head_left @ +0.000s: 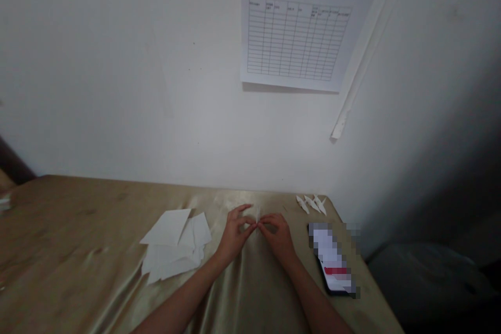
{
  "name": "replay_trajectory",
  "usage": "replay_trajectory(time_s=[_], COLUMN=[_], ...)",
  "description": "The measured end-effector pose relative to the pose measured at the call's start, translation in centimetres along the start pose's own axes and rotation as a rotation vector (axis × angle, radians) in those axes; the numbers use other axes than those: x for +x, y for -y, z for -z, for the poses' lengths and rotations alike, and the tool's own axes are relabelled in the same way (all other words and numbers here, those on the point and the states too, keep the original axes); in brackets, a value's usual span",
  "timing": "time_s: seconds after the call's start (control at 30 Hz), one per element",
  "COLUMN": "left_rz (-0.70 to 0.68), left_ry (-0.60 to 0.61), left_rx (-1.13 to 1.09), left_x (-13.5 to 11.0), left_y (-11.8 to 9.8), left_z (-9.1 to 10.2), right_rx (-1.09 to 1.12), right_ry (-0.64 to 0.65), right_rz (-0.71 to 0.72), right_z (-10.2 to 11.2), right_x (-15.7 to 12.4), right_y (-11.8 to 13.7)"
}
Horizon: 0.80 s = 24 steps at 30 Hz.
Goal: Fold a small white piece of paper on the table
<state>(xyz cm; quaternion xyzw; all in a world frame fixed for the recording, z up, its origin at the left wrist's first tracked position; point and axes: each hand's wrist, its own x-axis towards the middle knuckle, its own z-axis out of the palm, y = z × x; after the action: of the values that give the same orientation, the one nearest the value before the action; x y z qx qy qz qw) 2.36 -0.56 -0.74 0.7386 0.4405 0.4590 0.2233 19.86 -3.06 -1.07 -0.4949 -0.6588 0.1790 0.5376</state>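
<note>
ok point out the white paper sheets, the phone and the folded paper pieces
white paper sheets (174, 250), head view, middle of the pile
phone (332, 261), head view, centre of its screen
folded paper pieces (312, 203), head view, the middle piece of three

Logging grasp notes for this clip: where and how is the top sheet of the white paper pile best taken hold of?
Probably its far right corner, pinched by fingers of the left hand coming from the right. The top sheet lies flat and skewed on the pile, and that corner points toward the hand, apparently overhanging the sheets below.
</note>
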Motion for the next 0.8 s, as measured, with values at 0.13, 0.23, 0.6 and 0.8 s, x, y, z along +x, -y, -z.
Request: replay_trajectory(time_s=[0.13, 0.23, 0.6, 0.8], left_rz=[-0.001, -0.007, -0.027, -0.025], left_ry=[0.008, 0.015, 0.033, 0.046], left_rx=[0.000, 0.003, -0.002, -0.005], left_x=[0.02, 0.09, 0.15, 0.22], left_y=[-0.07, 0.06, -0.13, -0.09], left_z=[0.01, 0.04, 0.18, 0.21], right_rx=[0.017, 0.020, -0.135, -0.171], right_ry=[0.010, 0.013, -0.027, -0.025], right_rz=[-0.029, -0.036, 0.048, 0.083], right_z=[-0.01, 0.03, 0.34, 0.47], right_x=[0.00, 0.02, -0.02, -0.08], right_y=[-0.26, -0.33, 0.21, 0.28])
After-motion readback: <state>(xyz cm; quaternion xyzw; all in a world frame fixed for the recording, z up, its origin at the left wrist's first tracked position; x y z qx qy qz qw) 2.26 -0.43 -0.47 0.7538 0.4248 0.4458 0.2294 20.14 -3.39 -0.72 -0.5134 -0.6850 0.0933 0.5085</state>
